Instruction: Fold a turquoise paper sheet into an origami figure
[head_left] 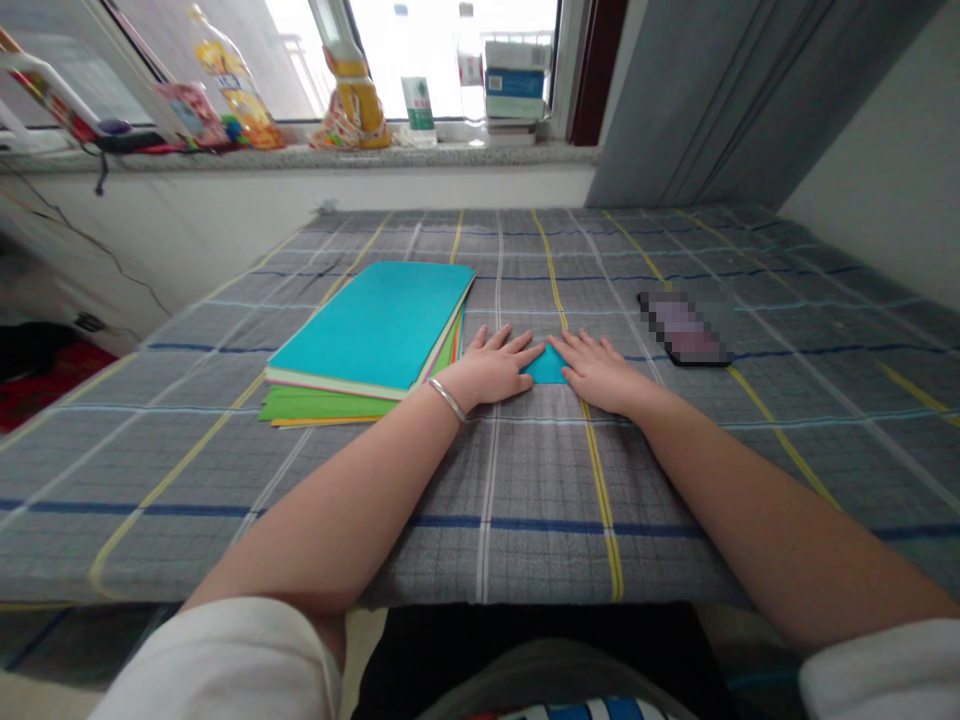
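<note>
A small piece of blue paper (549, 368) lies flat on the checked cloth, partly covered by both hands. My left hand (499, 365) rests palm down at its left side, fingers spread, with a silver bangle on the wrist. From the right, my right hand (596, 370) presses flat on the paper's other side, its fingers also stretched out. The fingertips of the two hands come close together over the paper's upper edge. Close to my left hand sits a stack of coloured paper (382, 325), blue on top with green and orange sheets beneath.
A phone (686, 330) with a blurred screen lies to the right. The grey checked cloth (540, 560) covers the surface. Beyond it, a windowsill (262, 160) holds several bottles, a white-and-green tube (418, 108) and stacked boxes (515, 85). A grey curtain (697, 100) hangs at the right.
</note>
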